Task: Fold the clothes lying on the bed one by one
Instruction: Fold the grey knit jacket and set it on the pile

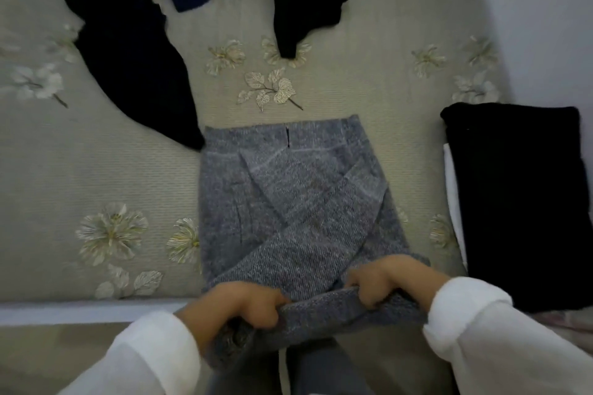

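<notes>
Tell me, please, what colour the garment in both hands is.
The garment is speckled grey; head view.

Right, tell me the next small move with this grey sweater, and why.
Probably lift the near hem and carry it forward to the far edge, folding the grey sweater in half. The left hand and right hand both grip that hem, and the sleeves lie folded across the body, so this fold seems to be what remains.

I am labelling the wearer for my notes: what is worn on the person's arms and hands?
The left sleeve and right sleeve are long, loose and white, ending at the wrists. The left hand and right hand are bare: no gloves, rings or watch show.
</notes>
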Tool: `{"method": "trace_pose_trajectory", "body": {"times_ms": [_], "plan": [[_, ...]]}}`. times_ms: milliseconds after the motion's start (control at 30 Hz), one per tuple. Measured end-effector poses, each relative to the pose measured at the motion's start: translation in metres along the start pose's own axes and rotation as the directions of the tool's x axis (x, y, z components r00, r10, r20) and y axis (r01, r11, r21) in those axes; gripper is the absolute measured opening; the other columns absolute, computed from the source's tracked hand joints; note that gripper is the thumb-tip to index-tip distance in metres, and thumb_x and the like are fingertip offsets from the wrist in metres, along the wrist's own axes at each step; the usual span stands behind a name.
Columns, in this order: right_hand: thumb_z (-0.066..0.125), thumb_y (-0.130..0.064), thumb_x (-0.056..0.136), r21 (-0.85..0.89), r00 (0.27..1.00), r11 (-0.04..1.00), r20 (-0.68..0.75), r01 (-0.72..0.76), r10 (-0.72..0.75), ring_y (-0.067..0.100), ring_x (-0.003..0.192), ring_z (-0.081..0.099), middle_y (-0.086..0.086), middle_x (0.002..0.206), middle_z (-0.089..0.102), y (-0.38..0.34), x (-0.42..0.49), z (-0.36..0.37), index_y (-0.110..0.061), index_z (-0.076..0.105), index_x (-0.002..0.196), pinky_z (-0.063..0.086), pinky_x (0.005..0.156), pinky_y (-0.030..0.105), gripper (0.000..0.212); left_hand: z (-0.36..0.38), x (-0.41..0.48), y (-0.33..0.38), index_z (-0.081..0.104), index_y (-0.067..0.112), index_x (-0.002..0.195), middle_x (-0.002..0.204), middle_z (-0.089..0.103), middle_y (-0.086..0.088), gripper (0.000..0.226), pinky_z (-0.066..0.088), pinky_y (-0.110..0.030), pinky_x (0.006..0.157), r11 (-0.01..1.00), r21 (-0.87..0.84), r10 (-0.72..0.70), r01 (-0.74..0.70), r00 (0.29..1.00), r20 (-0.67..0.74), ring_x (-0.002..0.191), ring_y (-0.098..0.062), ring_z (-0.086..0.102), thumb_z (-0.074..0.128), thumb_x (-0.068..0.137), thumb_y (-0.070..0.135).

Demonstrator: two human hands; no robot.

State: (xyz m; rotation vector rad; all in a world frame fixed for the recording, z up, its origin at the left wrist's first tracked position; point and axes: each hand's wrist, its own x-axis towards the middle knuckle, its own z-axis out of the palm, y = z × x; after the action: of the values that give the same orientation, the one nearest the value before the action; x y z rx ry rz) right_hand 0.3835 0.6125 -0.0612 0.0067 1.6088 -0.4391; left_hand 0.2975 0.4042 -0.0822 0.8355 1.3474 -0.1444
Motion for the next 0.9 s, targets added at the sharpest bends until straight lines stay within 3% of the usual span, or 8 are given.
{"method": "trace_pose_trajectory", "body": {"times_ms": [100,200,300,367,500,633,733,900], "plan": [[0.058,-0.008,0.079,-0.011,0.998,0.999,0.017,-0.052,0.052,0.024,0.086,0.051,0.01,0.102,0.06,0.001,-0.004,-0.013,-0.011,0.061,0.109,0.041,0.066,0.028,0.031,-0.01,-0.001,-0.003,0.057,0.016,0.118,0.106,0.057,-0.011,0.044,0.043,-0.034,0.077,0.991,-0.131,-0.023,0.031,0.998,0.062,0.093,-0.023,0.052,0.049,0.077,0.003],[0.055,-0.015,0.08,-0.03,0.977,0.997,-0.201,-0.077,0.069,0.025,0.089,0.056,0.009,0.104,0.062,0.01,-0.009,-0.043,-0.014,0.06,0.101,0.046,0.072,0.03,0.022,-0.048,-0.01,-0.017,0.059,0.028,0.095,0.089,0.057,0.002,0.03,0.047,-0.033,0.076,0.991,-0.127,-0.046,0.038,0.997,-0.064,0.084,-0.018,0.053,0.051,0.074,0.008],[0.054,-0.019,0.083,-0.084,0.92,0.99,-0.384,-0.117,0.076,0.027,0.099,0.058,0.01,0.112,0.061,0.021,-0.012,-0.082,-0.016,0.057,0.1,0.046,0.079,0.03,0.017,-0.1,-0.024,-0.034,0.059,0.028,0.082,0.086,0.064,0.0,0.013,0.047,-0.029,0.075,0.996,-0.078,-0.053,0.036,0.972,-0.229,0.079,-0.019,0.059,0.057,0.076,0.017],[0.053,-0.02,0.087,-0.129,0.883,0.982,-0.464,-0.138,0.063,0.028,0.099,0.058,0.009,0.107,0.059,0.027,-0.01,-0.111,-0.015,0.054,0.099,0.045,0.077,0.031,0.013,-0.136,-0.03,-0.046,0.061,0.023,0.085,0.091,0.065,-0.003,0.008,0.047,-0.031,0.077,0.997,-0.026,-0.078,0.073,0.942,-0.326,0.087,-0.024,0.061,0.058,0.078,0.024],[0.051,-0.019,0.092,-0.266,0.833,0.945,-0.552,-0.193,0.015,0.027,0.095,0.056,0.009,0.111,0.057,0.033,-0.002,-0.163,-0.013,0.049,0.11,0.04,0.07,0.033,0.019,-0.191,-0.032,-0.067,0.061,0.023,0.11,0.112,0.06,-0.001,0.027,0.046,-0.037,0.091,0.984,-0.001,-0.162,0.177,0.903,-0.397,0.103,-0.023,0.057,0.055,0.084,0.031],[0.048,-0.015,0.095,-0.381,0.824,0.891,-0.566,-0.246,-0.015,0.029,0.104,0.059,0.009,0.117,0.059,0.033,0.018,-0.206,-0.012,0.048,0.123,0.044,0.072,0.036,0.028,-0.228,-0.021,-0.086,0.06,0.027,0.107,0.119,0.059,0.003,0.021,0.044,-0.034,0.091,0.977,-0.054,-0.211,0.206,0.898,-0.386,0.104,-0.022,0.056,0.053,0.087,0.027],[0.048,-0.012,0.096,-0.452,0.813,0.846,-0.581,-0.282,-0.04,0.029,0.106,0.06,0.009,0.118,0.06,0.034,0.035,-0.233,-0.011,0.049,0.124,0.042,0.071,0.036,0.028,-0.255,-0.013,-0.1,0.063,0.022,0.092,0.102,0.062,-0.001,0.014,0.045,-0.032,0.083,0.965,-0.068,-0.259,0.251,0.895,-0.362,0.092,-0.023,0.057,0.052,0.084,0.023],[0.042,-0.01,0.097,-0.466,0.694,0.82,-0.71,-0.334,-0.121,0.026,0.109,0.06,0.006,0.119,0.063,0.042,0.061,-0.266,-0.011,0.048,0.124,0.041,0.085,0.038,0.028,-0.293,-0.003,-0.125,0.057,0.021,0.069,0.08,0.061,0.003,0.013,0.046,-0.029,0.072,0.952,-0.035,-0.275,0.304,0.799,-0.535,0.084,-0.021,0.057,0.055,0.082,0.022]]}}
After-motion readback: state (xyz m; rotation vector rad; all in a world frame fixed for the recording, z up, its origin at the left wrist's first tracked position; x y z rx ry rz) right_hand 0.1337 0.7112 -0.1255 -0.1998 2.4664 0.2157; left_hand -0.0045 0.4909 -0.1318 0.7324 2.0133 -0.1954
